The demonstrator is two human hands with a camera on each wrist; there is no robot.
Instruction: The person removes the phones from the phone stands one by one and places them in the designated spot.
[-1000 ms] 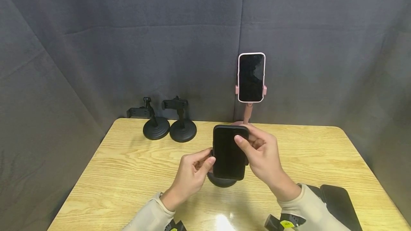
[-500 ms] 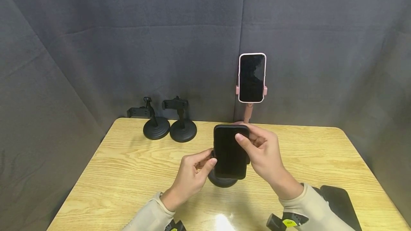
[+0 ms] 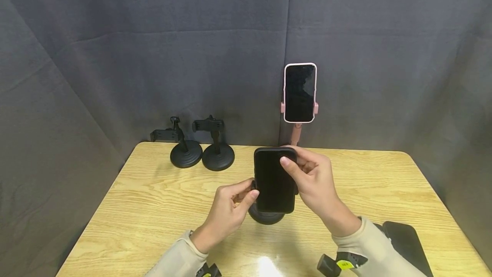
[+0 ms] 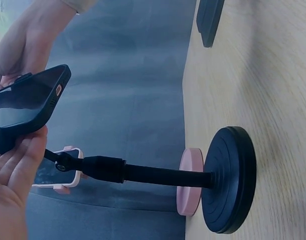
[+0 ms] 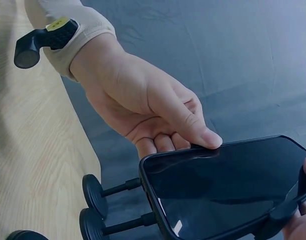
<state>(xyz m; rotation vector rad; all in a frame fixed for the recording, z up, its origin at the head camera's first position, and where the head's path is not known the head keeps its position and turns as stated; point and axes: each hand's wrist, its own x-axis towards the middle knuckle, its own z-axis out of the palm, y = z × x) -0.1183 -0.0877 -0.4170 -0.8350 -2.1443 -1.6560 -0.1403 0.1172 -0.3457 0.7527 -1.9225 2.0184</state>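
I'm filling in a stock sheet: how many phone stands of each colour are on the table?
Black: 3 (far-left stand, its neighbour, and the front stand behind the hand-held phone)
Pink: 1 (pink stand at the back)
Total: 4

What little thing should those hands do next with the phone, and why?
Perhaps the left hand should ease the clamp of the nearest stand snugly against the phone while the right hand steadies it. Why: the left hand is at the clamp, and the right hand holds the phone's top corner. Whether the clamp already grips is unclear.
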